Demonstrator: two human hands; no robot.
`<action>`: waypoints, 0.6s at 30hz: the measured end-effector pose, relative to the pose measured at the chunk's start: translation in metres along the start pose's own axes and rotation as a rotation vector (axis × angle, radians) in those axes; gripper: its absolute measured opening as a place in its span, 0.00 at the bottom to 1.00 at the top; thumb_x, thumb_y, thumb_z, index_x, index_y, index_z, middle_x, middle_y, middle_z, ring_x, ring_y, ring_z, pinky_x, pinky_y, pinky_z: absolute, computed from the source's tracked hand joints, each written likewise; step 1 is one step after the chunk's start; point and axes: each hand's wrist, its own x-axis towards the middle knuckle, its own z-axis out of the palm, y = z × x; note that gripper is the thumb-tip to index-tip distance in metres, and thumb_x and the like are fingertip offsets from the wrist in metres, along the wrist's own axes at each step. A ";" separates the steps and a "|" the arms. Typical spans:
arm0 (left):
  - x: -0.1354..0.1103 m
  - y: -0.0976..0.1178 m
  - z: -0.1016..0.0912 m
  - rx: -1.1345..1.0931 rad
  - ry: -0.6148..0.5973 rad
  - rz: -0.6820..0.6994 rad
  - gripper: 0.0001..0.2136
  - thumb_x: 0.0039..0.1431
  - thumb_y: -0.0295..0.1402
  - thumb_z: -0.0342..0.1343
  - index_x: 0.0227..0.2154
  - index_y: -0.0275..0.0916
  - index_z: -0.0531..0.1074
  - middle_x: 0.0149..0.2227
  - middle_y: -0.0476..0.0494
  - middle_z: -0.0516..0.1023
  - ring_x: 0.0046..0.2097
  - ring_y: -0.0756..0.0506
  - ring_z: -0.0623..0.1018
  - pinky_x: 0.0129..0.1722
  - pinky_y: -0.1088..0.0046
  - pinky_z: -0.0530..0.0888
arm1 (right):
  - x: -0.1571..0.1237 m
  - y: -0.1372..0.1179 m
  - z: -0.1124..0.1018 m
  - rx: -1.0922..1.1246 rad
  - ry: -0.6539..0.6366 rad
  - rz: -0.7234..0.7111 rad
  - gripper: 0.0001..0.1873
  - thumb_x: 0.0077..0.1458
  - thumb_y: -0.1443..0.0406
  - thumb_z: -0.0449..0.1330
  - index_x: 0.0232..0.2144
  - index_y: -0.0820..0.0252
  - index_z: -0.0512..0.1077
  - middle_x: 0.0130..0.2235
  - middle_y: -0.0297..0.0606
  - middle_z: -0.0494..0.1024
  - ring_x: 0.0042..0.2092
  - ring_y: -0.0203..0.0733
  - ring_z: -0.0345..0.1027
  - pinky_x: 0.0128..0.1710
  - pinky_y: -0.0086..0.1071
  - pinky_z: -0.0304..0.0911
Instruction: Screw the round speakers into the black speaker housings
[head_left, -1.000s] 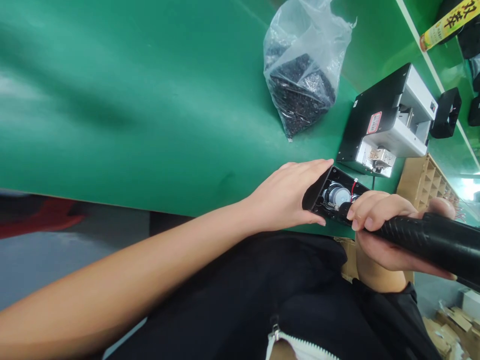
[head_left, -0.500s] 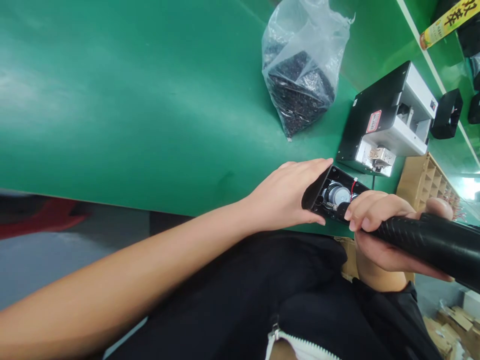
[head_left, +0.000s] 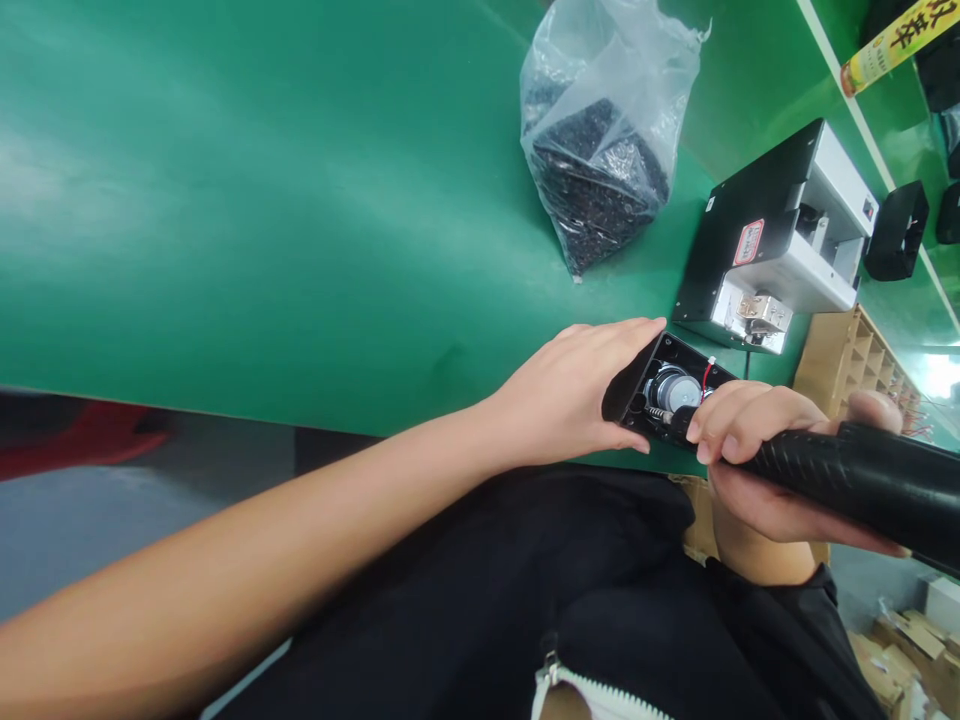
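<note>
My left hand [head_left: 577, 390] grips the end of a small open black housing [head_left: 628, 385] at the near edge of the green table [head_left: 300, 200]. Round metal parts and a red wire show inside the housing. My right hand [head_left: 757, 460] is wrapped round the thick black barrel of a powered screwdriver [head_left: 855, 490]. The screwdriver's tip rests inside the housing, just past my fingertips.
A clear plastic bag of small black parts [head_left: 600, 150] lies on the table behind my hands. A black and grey machine [head_left: 780, 240] stands to the right of it. A cardboard divider tray [head_left: 855, 370] sits at the far right, and a yellow bottle [head_left: 892, 45] on the shelf.
</note>
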 end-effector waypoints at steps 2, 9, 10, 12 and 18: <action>-0.001 0.000 0.000 0.006 -0.003 0.001 0.67 0.60 0.56 0.90 0.92 0.44 0.56 0.88 0.26 0.73 0.87 0.26 0.75 0.85 0.50 0.73 | 0.000 0.002 0.000 0.006 0.008 -0.016 0.53 0.77 0.23 0.49 0.74 0.54 0.81 0.28 0.28 0.80 0.16 0.36 0.62 0.13 0.35 0.68; 0.000 0.000 -0.001 0.001 0.001 -0.004 0.67 0.60 0.54 0.91 0.91 0.44 0.56 0.88 0.27 0.74 0.87 0.27 0.76 0.86 0.50 0.72 | 0.000 0.000 -0.007 -0.091 -0.019 0.038 0.38 0.79 0.34 0.65 0.76 0.46 0.81 0.28 0.23 0.79 0.15 0.35 0.61 0.15 0.34 0.71; 0.000 0.001 -0.001 -0.003 0.001 -0.004 0.67 0.60 0.54 0.91 0.91 0.43 0.56 0.88 0.27 0.74 0.87 0.27 0.76 0.86 0.50 0.72 | 0.000 -0.001 -0.008 -0.107 -0.020 0.039 0.37 0.79 0.34 0.65 0.76 0.44 0.81 0.27 0.22 0.79 0.15 0.35 0.60 0.15 0.34 0.70; 0.001 0.001 -0.001 -0.007 -0.003 -0.003 0.67 0.59 0.54 0.91 0.91 0.41 0.57 0.88 0.26 0.74 0.87 0.27 0.75 0.86 0.51 0.72 | -0.001 -0.001 -0.008 -0.113 -0.024 0.030 0.38 0.80 0.33 0.62 0.76 0.43 0.81 0.27 0.22 0.78 0.15 0.35 0.60 0.15 0.34 0.70; 0.002 0.002 -0.001 -0.003 -0.012 -0.011 0.67 0.60 0.55 0.90 0.92 0.44 0.56 0.88 0.27 0.73 0.87 0.26 0.75 0.86 0.49 0.72 | -0.002 -0.002 -0.005 -0.106 0.000 0.030 0.44 0.77 0.27 0.60 0.75 0.45 0.81 0.28 0.24 0.78 0.16 0.36 0.60 0.16 0.35 0.70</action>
